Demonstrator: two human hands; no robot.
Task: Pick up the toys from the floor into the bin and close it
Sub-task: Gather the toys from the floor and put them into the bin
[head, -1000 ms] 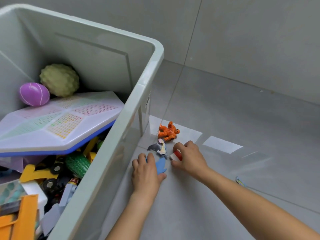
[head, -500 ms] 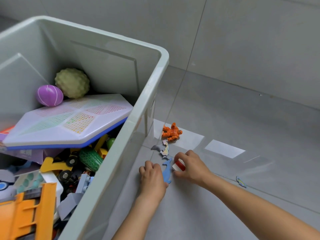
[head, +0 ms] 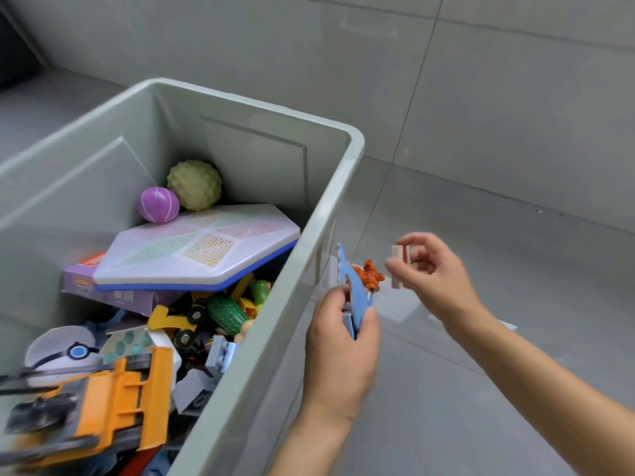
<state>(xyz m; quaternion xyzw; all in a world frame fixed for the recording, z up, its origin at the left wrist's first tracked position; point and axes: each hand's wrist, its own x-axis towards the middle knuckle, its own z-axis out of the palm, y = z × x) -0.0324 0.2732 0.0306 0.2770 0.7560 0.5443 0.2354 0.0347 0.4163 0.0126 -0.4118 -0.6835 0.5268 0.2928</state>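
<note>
Gripped edgewise in left hand (head: pixel 340 341): flat blue cutout (head: pixel 355 290), light, likely bendy. Pinched in right hand (head: pixel 436 273): small white block (head: pixel 397 261), probably rigid.

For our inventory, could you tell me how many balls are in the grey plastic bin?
3: purple striped ball and green knobbly ball at the far wall, white blue-buttoned ball at the near left. Others may be buried.

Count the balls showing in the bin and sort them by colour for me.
Purple ball: 1
Green bumpy ball: 1
White ball with a dark band: 1
Total: 3 balls visible in the bin; the other toys may hide more.
</note>
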